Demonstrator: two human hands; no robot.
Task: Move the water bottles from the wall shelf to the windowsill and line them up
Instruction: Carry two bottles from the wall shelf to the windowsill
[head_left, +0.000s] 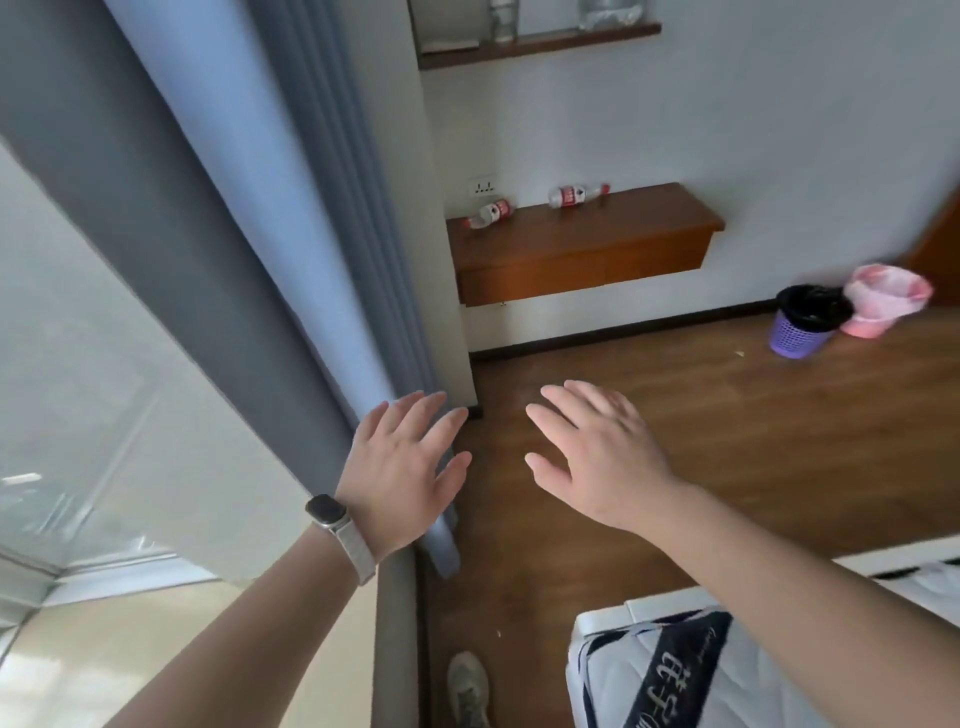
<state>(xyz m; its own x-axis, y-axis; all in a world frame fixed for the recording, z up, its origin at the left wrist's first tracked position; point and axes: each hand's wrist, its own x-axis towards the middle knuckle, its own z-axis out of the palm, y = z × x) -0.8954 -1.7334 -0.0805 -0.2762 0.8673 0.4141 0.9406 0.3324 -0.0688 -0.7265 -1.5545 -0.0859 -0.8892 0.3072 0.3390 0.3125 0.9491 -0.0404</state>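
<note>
**Both hands empty, bottles lying on the wall shelf**

Nearest to me: my shoe (469, 688) on the wood floor (727, 441), bottom centre. Just right of it, the corner of a white quilted mattress (649, 670) with a dark printed band across it; my right forearm crosses above that corner.

Left side: pale windowsill (78, 649) low in the corner, window glass (78, 364) above it. A grey-blue curtain (234, 234) hangs beside the glass and runs down to the floor.

My left hand (402, 470) is stretched forward, palm down, fingers spread, grip released, holding nothing. It sits in front of the curtain's lower edge; I cannot tell whether it touches the cloth. Smartwatch (327, 512) with a pale band on that wrist.

My right hand (597, 457) is also out, palm down, fingers loosely spread, grip released and empty, over bare floor. The two hands are near each other, not touching.

Farther on, against the white wall: a brown wooden wall shelf (582, 244). Two clear water bottles with red labels lie on their sides on top. The left bottle (488, 214) is near the shelf's left end, cap pointing left. The right bottle (576, 195) lies toward the back by the wall, cap pointing right. They are apart from each other. A wall socket (483, 186) sits just above the left bottle.

To the right on the floor: a purple mesh waste bin (808, 322) with a black liner, a pink bin (883, 299) touching it.

Farthest up: a thin higher shelf (540, 47) with clear containers, cut off by the frame.
</note>
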